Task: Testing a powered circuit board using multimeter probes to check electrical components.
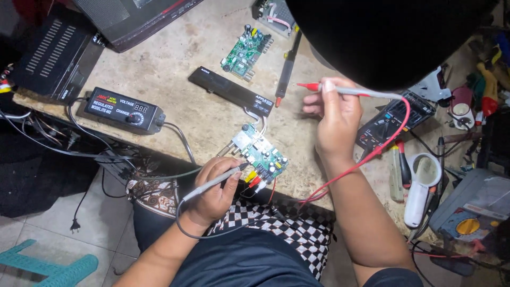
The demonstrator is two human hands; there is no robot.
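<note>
A small green circuit board (264,153) with coloured plugs lies at the near edge of the worn wooden table (175,58). My left hand (212,190) grips a grey test probe (215,180) like a pen, its tip resting at the board's near edge. My right hand (334,114) is raised above the table to the right of the board and holds a second probe with a red tip (319,86). Its red lead (372,154) curves down past a black multimeter (393,119) lying just right of that hand.
A black adjustable power adapter (122,109) sits left. A slim black box (231,90), a second green board (245,51) and a black pen-like tool (286,72) lie farther back. A white magnifier (422,186) and assorted tools crowd the right side. A dark shape covers the top right.
</note>
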